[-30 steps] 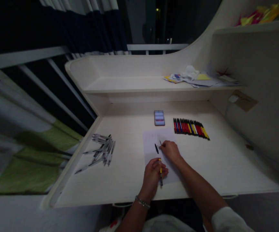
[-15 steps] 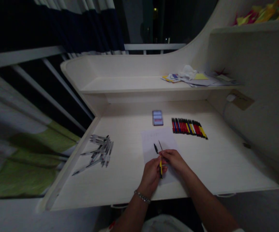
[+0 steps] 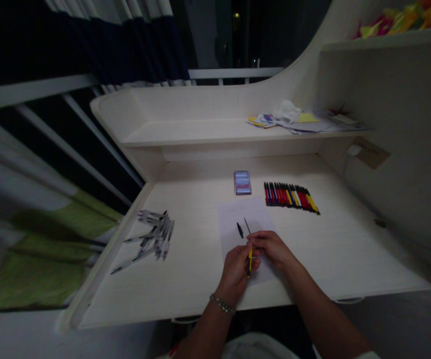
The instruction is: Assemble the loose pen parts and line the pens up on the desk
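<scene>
My left hand [image 3: 236, 269] is closed around a yellow pen barrel [image 3: 250, 259] with a black lower end, held tilted over a white sheet of paper [image 3: 230, 214]. My right hand [image 3: 273, 248] meets it at the barrel's upper end, thumb and fingers pinched together; what lies between those fingertips is hidden. Just beyond the fingers a black pen part [image 3: 239, 230], like a cap or tip, rests on the paper. Beside it a thin dark rod [image 3: 247, 225], like a refill, runs toward my right fingertips; whether they touch it I cannot tell.
Right of the paper lies a row of red, blue, yellow and white pens [image 3: 292, 197]. A loose pile of clear pens [image 3: 155, 234] is at the left. Behind the paper is a phone [image 3: 242, 183] with a blurred screen. Papers [image 3: 305, 122] lie on the shelf [image 3: 193, 130].
The yellow barrel has tilted, its upper end leaning slightly right. Both hands have shifted only a little and stay together. The black part and thin rod keep their places on the paper.
</scene>
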The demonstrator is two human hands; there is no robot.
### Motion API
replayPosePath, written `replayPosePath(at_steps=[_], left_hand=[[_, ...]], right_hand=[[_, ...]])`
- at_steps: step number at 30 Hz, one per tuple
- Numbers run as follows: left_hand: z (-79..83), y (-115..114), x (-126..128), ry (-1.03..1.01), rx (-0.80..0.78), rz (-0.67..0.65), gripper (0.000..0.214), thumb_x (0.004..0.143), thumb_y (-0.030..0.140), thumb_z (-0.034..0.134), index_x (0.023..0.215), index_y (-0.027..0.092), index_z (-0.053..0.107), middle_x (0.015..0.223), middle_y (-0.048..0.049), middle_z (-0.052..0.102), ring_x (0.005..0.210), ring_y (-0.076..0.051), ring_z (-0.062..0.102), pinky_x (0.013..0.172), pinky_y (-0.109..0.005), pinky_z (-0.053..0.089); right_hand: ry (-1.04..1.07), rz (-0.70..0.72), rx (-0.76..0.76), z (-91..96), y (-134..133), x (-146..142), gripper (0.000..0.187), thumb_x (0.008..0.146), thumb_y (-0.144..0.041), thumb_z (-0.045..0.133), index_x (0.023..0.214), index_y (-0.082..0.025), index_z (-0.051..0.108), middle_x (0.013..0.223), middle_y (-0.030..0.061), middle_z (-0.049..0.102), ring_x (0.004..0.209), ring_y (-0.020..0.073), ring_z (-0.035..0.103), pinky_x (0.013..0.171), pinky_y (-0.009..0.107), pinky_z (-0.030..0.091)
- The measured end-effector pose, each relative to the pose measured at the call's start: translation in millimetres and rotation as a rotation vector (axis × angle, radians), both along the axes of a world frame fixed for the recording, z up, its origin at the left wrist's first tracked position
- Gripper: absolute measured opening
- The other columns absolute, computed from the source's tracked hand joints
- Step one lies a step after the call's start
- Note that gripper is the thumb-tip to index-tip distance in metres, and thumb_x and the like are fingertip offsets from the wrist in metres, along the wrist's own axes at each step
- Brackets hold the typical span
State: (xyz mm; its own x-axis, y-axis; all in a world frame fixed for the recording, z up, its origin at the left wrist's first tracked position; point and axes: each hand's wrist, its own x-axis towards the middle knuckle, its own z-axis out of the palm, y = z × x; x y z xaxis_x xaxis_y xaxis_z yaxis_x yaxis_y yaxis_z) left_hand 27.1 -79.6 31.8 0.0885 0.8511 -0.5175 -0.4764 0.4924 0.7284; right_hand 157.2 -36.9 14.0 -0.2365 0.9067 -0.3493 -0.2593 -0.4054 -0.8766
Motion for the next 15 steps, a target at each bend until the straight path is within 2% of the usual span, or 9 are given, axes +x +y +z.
replayPosePath(at_steps=[4, 7, 11, 15], left_hand=[[0.7, -2.2, -0.3, 0.009, 0.028, -0.016, 0.032, 0.075, 0.039, 0.077, 0.084, 0.013, 0.062, 0.076, -0.0074, 0.071, 0.047, -0.009, 0.061, 0.045, -0.019, 0.049], [-1.8, -2.9, -0.9, 0.007, 0.033, -0.018, 0.029, 0.078, 0.038, 0.075, 0.085, 0.014, 0.061, 0.079, -0.0080, 0.072, 0.048, -0.010, 0.063, 0.048, -0.020, 0.051], [-6.4, -2.6, -2.0, 0.006, 0.027, 0.001, 0.027, 0.080, 0.036, 0.073, 0.090, 0.013, 0.062, 0.082, -0.0100, 0.072, 0.054, -0.012, 0.067, 0.053, -0.023, 0.055], [-9.7, -2.2, -3.0, 0.000, 0.038, 0.022, 0.025, 0.082, 0.031, 0.072, 0.094, 0.012, 0.064, 0.083, -0.0113, 0.072, 0.059, -0.014, 0.069, 0.057, -0.024, 0.057]], right_hand=[[-0.050, -0.051, 0.034, 1.5, 10.2, 5.2, 0.034, 0.057, -0.031, 0.081, 0.086, -0.014, 0.073, 0.078, 0.0061, 0.071, 0.067, 0.0151, 0.062, 0.063, 0.027, 0.046], [-0.209, -0.078, 0.117, 1.6, 25.4, 9.1, 0.030, 0.065, -0.034, 0.074, 0.088, -0.014, 0.072, 0.078, 0.0057, 0.072, 0.064, 0.0144, 0.061, 0.061, 0.026, 0.046], [-0.690, -0.086, 0.320, 1.1, 45.5, 11.5, 0.019, 0.076, -0.030, 0.063, 0.084, -0.015, 0.071, 0.075, 0.0048, 0.072, 0.067, 0.0158, 0.062, 0.066, 0.027, 0.046], [-1.125, 0.024, 0.443, 1.4, 52.0, 6.7, 0.014, 0.082, -0.027, 0.061, 0.083, -0.019, 0.073, 0.086, 0.0056, 0.074, 0.082, 0.0174, 0.066, 0.075, 0.026, 0.043]])
